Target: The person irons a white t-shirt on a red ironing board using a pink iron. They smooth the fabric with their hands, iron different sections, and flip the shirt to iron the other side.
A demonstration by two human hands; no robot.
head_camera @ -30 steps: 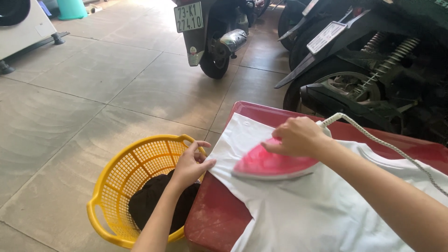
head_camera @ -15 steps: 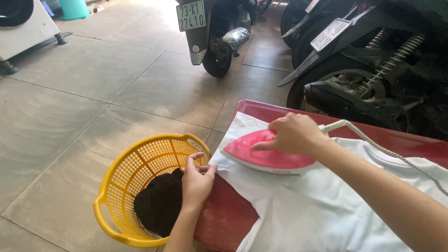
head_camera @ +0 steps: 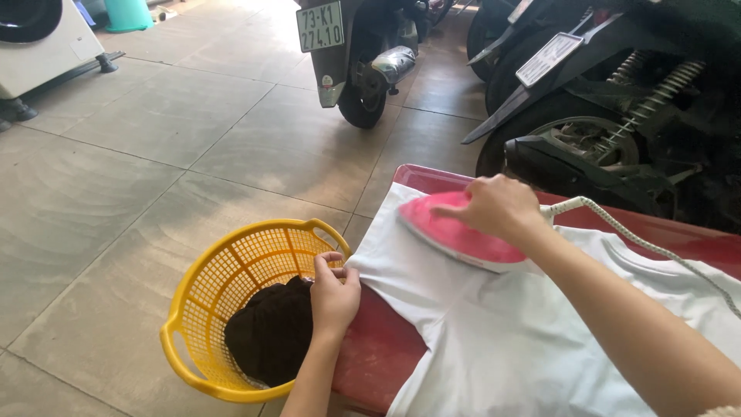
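A yellow basket (head_camera: 202, 309) of dark clothes (head_camera: 270, 332) stands near parked scooters (head_camera: 370, 62) on tiled floor (head_camera: 154, 154).

Bare tiled floor (head_camera: 154, 170) lay open left of the red board (head_camera: 386, 347). A yellow basket (head_camera: 208, 309) touched the board's left edge; parked scooters (head_camera: 602, 116) crowded its far side.

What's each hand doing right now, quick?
Left hand: closed, pinching the white shirt sleeve edge.
Right hand: closed around the pink iron handle.
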